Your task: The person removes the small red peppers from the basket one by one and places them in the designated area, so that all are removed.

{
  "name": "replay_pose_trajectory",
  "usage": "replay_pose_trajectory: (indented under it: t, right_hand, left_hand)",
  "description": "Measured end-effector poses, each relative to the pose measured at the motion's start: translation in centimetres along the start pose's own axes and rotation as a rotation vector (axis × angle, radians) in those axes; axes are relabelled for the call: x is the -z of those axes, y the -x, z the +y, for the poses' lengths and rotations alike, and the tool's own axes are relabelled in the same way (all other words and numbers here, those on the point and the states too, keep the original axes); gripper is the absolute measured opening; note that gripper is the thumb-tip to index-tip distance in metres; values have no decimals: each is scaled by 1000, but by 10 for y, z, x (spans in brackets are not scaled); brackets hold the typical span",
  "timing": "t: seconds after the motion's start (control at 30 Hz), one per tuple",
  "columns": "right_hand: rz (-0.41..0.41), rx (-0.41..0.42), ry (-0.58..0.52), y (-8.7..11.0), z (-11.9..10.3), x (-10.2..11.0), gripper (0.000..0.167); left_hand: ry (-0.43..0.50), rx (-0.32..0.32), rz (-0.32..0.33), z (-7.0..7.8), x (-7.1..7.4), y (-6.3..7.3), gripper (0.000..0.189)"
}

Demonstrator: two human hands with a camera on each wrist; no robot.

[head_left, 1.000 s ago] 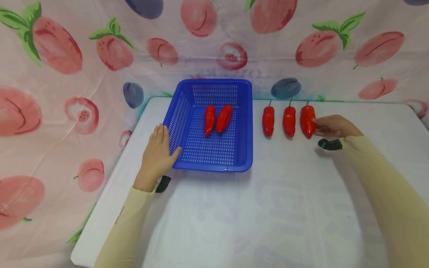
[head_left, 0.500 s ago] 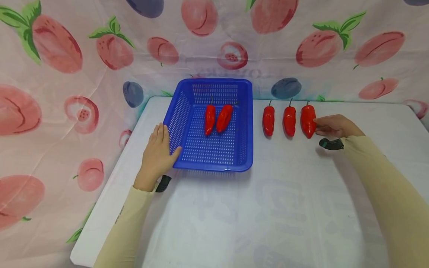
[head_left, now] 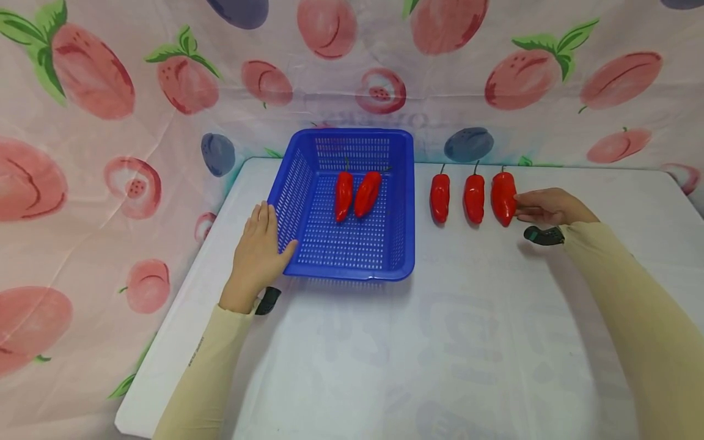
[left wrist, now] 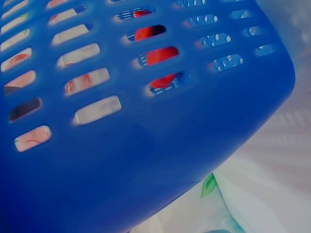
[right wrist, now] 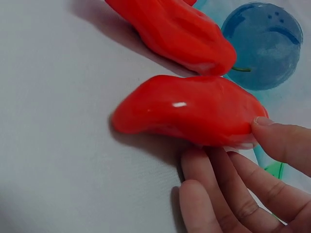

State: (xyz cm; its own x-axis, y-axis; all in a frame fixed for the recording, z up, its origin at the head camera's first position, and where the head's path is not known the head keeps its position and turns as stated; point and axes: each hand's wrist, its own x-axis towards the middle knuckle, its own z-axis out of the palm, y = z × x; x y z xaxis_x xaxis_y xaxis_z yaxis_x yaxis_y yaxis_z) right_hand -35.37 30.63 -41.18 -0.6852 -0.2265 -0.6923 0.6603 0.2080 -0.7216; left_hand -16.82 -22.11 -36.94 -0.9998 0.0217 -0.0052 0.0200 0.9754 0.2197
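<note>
My left hand lies with straight fingers along the left wall of a blue plastic basket, its thumb at the front left corner. Two red peppers rest inside the basket. To the right, three more red peppers stand out in a row on the table, stems pointing away. My right hand is at the rightmost red pepper. In the right wrist view its thumb touches the stem end and its fingertips meet the lower side, pinching it. The pepper lies on the table. The left wrist view shows the slotted basket wall.
The white table ends at a fruit-printed curtain behind and to the left. The middle red pepper and the left red pepper lie between the basket and my right hand.
</note>
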Motion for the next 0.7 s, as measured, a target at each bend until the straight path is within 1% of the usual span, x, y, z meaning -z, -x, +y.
replay_pose_trajectory:
  t: [0.07, 0.13, 0.3, 0.37, 0.47, 0.6, 0.7]
  right_hand:
    - [-14, -8, -33, -1, -1, 0, 16]
    - [-24, -22, -72, -1, -1, 1, 10]
    - [-25, -30, -93, -2, -3, 0, 13]
    - [-22, -22, -62, -2, -3, 0, 15]
    - [-29, -19, -55, -2, -3, 0, 18]
    - [-47, -32, -85, -1, -4, 0, 14]
    - [-55, -26, -63, 1, -4, 0, 14]
  left_hand:
    - [-3, -1, 2, 0, 0, 0, 82]
    - [-5, -1, 2, -1, -1, -1, 81]
    - [-10, 2, -6, -1, 0, -1, 80]
    - [-11, 2, -6, -1, 0, -1, 80]
    - [-10, 3, -7, -1, 0, -1, 80]
    - [-5, 8, -8, 0, 0, -1, 80]
    - [-1, 9, -7, 0, 0, 0, 80]
